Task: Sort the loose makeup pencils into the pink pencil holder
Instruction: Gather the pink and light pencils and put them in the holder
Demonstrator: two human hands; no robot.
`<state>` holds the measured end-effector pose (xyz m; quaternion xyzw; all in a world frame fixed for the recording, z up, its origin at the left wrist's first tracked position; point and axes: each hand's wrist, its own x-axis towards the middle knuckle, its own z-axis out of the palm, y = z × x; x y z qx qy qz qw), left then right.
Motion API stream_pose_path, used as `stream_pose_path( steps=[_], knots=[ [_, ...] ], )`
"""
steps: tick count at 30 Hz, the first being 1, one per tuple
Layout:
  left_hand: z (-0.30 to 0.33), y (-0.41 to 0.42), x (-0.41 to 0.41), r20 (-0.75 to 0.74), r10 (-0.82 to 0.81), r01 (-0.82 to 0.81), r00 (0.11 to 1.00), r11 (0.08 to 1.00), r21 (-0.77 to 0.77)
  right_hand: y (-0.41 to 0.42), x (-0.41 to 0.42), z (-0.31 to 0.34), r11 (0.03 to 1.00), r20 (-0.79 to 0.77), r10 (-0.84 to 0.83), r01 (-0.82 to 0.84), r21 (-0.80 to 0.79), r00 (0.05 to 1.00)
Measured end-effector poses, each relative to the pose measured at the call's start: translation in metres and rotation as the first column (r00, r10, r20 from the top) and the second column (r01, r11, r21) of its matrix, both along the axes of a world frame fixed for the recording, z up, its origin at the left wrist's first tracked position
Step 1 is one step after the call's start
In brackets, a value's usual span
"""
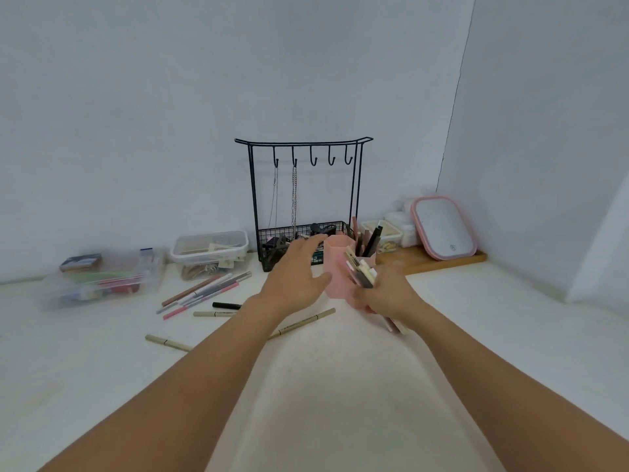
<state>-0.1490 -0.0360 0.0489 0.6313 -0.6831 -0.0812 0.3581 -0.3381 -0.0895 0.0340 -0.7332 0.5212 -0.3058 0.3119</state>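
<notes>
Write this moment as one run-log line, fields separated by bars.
right hand: grips bundle of makeup pencils | left hand: open beside pink plastic pencil holder | loose pencils on white table: several remain

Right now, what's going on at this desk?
A person is tidying makeup pencils. The right hand has a closed grip on a bundle of pencils, held beside the pink pencil holder, which already has a few in its far compartment. The left hand is open, reaching to the holder, possibly to steady it. Several loose pencils lie on the white table to the left, not yet sorted.
</notes>
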Motion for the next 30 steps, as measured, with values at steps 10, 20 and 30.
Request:
stream_pose_path(
  steps=[10,20,30],
  knots=[
    [0.005,-0.025,-0.008,0.127,-0.047,0.033,0.991,0.993,0.115,-0.011,0.032,0.101,0.968,0.878,-0.086,-0.168,0.185,0.471],
    [0.002,-0.031,-0.006,-0.089,-0.017,0.029,0.996,0.991,0.134,-0.06,0.077,0.088,0.972,0.864,-0.225,0.041,0.231,0.45],
    [0.006,-0.045,-0.011,-0.111,-0.034,0.053,0.993,0.984,0.17,-0.063,0.077,0.096,0.979,0.909,-0.181,0.156,0.13,0.376]
  ],
)
